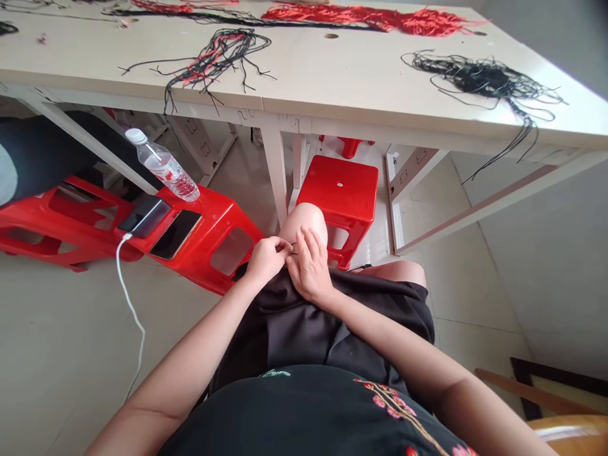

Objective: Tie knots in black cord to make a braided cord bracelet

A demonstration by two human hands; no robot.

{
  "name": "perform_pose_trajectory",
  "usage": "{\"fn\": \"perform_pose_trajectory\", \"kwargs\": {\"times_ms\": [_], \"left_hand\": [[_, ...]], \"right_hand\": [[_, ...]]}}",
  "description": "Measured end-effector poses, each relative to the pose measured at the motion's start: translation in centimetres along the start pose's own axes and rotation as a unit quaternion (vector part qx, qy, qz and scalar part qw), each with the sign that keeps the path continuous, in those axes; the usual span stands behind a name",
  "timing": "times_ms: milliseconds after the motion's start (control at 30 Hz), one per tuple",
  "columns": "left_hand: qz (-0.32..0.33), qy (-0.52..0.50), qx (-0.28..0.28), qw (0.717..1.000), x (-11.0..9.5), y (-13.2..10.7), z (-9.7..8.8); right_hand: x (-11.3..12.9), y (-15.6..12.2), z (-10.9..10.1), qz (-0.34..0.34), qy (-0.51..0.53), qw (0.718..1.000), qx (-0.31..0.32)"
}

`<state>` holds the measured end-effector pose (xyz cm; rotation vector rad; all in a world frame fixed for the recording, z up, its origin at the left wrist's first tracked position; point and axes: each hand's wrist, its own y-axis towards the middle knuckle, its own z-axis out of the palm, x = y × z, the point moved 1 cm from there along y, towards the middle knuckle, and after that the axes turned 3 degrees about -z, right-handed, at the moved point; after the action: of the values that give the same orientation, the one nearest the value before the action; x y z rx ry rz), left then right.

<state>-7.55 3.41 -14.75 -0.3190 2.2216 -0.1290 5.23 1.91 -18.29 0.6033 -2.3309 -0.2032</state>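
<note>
Both hands are over my raised knee, with a short bit of thin black cord showing between them. My left hand is closed in a pinch of thumb and fingertips on the cord's left end. Stretched out and lying flat, my right hand rests on the knee just right of it, palm down, over part of the cord. What lies under its palm is hidden. On the table above are a bundle of black and red cords and a tangled heap of black cords.
A long red cord bundle lies along the table. Left, a red stool bears a water bottle, a phone and a dark device with a white cable. Another red stool stands under the table.
</note>
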Motion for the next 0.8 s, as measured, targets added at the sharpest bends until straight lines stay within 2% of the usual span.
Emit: {"fn": "perform_pose_trajectory", "kwargs": {"times_ms": [67,200,467,800], "left_hand": [[0.005,0.008,-0.002,1.000,0.0,0.2,0.0],[0.023,0.032,-0.021,0.999,-0.7,1.0,-0.2],[0.053,0.073,-0.056,0.994,-1.9,2.6,-0.2],[0.061,0.073,-0.053,0.994,-1.9,3.7,0.1]], "right_hand": [[-0.5,1.6,0.7,0.042,-0.034,0.998,0.016],[-1.2,4.1,1.1,0.094,-0.034,0.992,0.076],[-0.8,7.0,0.0,0.183,-0.049,0.981,0.048],[-1.0,8.2,-0.3,0.210,-0.046,0.975,0.051]]}}
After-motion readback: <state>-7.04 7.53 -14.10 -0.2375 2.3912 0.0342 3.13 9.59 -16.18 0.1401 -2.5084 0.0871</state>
